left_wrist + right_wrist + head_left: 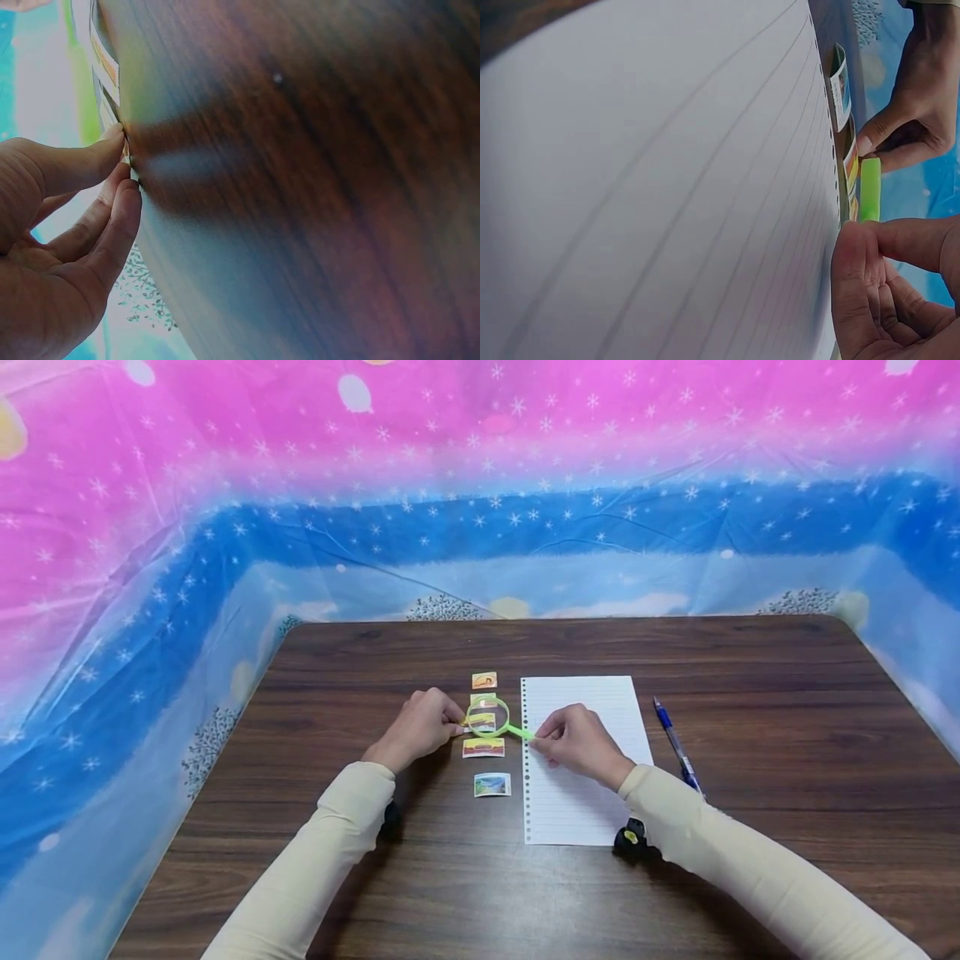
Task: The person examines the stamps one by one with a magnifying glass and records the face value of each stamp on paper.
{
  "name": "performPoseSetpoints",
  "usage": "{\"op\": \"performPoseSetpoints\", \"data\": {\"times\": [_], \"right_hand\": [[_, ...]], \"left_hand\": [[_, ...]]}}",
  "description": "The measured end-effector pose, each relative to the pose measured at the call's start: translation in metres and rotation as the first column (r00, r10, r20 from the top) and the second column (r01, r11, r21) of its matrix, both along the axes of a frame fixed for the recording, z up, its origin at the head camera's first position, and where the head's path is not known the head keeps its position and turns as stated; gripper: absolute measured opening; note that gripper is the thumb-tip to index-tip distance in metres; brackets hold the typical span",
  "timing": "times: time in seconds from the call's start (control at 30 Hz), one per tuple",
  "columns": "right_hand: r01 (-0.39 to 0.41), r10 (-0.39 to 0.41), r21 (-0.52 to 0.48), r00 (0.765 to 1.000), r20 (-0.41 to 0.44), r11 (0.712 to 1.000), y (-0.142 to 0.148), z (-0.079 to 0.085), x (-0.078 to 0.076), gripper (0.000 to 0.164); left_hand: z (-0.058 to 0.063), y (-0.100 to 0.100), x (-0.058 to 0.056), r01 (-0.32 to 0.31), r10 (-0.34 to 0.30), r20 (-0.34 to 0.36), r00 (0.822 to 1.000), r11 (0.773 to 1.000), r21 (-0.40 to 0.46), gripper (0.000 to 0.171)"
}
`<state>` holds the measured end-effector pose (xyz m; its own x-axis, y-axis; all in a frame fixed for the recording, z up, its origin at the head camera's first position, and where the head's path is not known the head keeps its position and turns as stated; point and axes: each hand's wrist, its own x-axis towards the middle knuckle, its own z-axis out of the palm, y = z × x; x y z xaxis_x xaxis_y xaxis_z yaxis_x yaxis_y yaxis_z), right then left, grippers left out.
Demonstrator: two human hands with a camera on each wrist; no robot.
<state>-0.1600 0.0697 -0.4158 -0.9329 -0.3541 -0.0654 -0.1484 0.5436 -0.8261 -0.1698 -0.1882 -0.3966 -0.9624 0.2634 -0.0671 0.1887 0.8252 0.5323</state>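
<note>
In the head view my right hand (577, 743) pinches the handle of a green magnifying glass (520, 731) between thumb and fingers. Its round lens lies over a yellow postage stamp in a column of stamps. My left hand (423, 727) is at the left of the lens, its thumb and fingertips pinching that stamp's edge (126, 150). Below the lens lie a red-and-yellow stamp (483, 748) and a blue-green landscape stamp (492, 785). Above it is an orange stamp (484, 680). In the right wrist view the green handle (870, 187) rises from my right fingertips.
A lined, punched sheet of paper (585, 810) lies right of the stamps, partly under my right hand. Further right is a blue pen (672, 739). The dark wooden table (787, 710) ends at a snowflake-patterned cloth backdrop (480, 518).
</note>
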Motion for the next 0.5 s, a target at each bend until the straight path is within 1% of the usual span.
{"op": "performPoseSetpoints", "data": {"times": [0.3,0.5], "right_hand": [[0.017,-0.017,0.018,1.0,0.008,1.0,0.002,0.004,0.002,0.007],[0.014,-0.014,0.014,1.0,-0.018,1.0,0.012,0.011,0.006,0.009]], "left_hand": [[0.002,0.001,0.001,-0.009,0.009,0.007,1.0,1.0,-0.008,0.017],[0.002,0.001,0.0,-0.015,0.015,0.012,1.0,1.0,-0.012,0.017]]}}
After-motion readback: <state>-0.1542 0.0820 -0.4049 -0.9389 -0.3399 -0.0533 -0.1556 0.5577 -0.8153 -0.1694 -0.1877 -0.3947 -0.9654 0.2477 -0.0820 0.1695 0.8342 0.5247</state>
